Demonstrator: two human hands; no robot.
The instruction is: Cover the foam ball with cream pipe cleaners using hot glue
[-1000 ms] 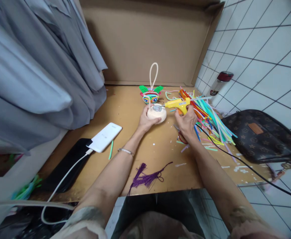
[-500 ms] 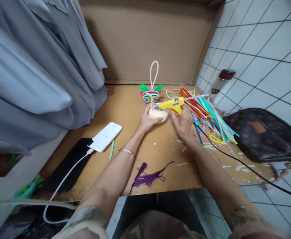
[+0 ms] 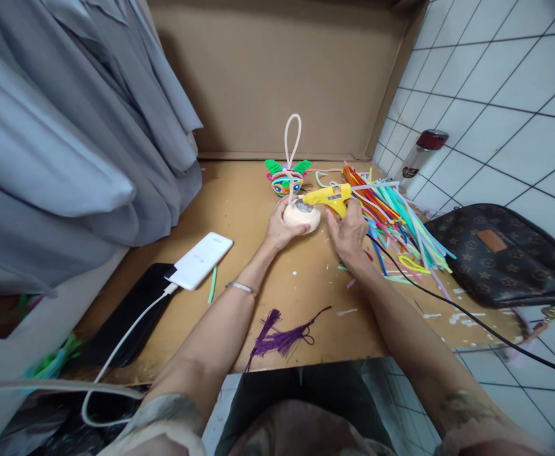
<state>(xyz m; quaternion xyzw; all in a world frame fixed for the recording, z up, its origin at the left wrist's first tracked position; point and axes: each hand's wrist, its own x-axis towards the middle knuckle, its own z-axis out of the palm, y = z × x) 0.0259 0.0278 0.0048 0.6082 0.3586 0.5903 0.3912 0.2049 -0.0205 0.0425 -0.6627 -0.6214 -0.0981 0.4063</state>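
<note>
Near the middle of the table, my left hand (image 3: 280, 226) holds a cream, rounded object (image 3: 300, 219) with a pale cord standing up from it. My right hand (image 3: 348, 232) is wrapped round the grip of a yellow glue gun (image 3: 329, 197), a pale stick jutting from its back. The gun's nozzle is at the top of the cream object; whether it touches cannot be made out. Just behind stands a colourful animal-face ornament (image 3: 287, 183) with green ears and a tall cream loop. Purple tassels (image 3: 284, 341) lie near the table's front edge.
Colourful fuzzy sticks (image 3: 391, 215) are piled right of my right hand. Farther right are a patterned bag (image 3: 510, 259) and a red-capped bottle (image 3: 417, 158). A black cable runs off right. At left lie a white power bank (image 3: 201, 260) and a black item (image 3: 130, 316), beside grey cloth (image 3: 68, 126).
The glue gun's nozzle and the cream object have shifted very slightly relative to each other. Both hands keep their hold, and the rest looks nearly the same.
</note>
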